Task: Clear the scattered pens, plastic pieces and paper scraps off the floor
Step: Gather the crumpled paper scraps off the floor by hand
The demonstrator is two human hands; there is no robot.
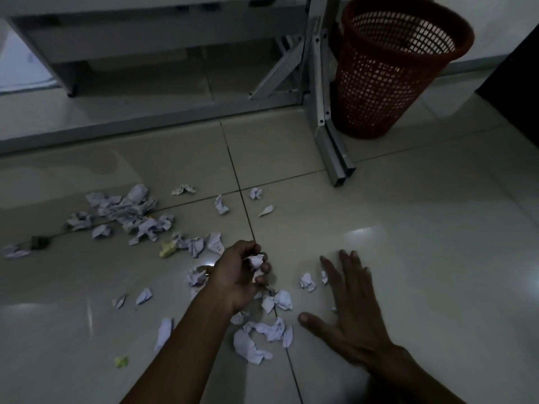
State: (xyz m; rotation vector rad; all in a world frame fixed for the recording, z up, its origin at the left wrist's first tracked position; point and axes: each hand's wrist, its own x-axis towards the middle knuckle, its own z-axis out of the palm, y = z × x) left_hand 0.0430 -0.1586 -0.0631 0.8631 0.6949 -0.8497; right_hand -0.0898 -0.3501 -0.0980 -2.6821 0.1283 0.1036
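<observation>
Standing at one o'clock, well apart from the litter – one red mesh wastebasket (399, 71), upright and open-mouthed, tucked beside the grey metal table leg (320, 112), probably the destination for everything gathered. Nothing visible inside through the mesh, though too dim to be sure.

Spread across the tiled floor (408, 228) – paper scraps, too many and too overlapped for an exact count; roughly thirty white crumpled pieces. Densest heap (128, 211) at ten o'clock, a looser cluster (262, 330) at six o'clock between the two forearms, four outlying bits near the tile joint at twelve. Among them, two yellowish scraps – one (168, 249) at nine o'clock of the left hand, one (121, 361) at seven o'clock near the bottom edge. One small dark object (39, 242) at the far nine o'clock edge, possibly a plastic piece, too dim to name. No pens to be made out.

Two hands at work. Left hand (242, 275), centre frame, curled round a few white scraps (256, 262) – held as a growing handful, presumably to save trips to the basket. Right hand (350, 304), at five o'clock, flat and wide, fingers straight and spread, holding nothing, low over the tile just beside one crumpled scrap (308, 281) – seemingly poised to sweep or corral loose bits inward. Most of the clearing not yet done.
</observation>
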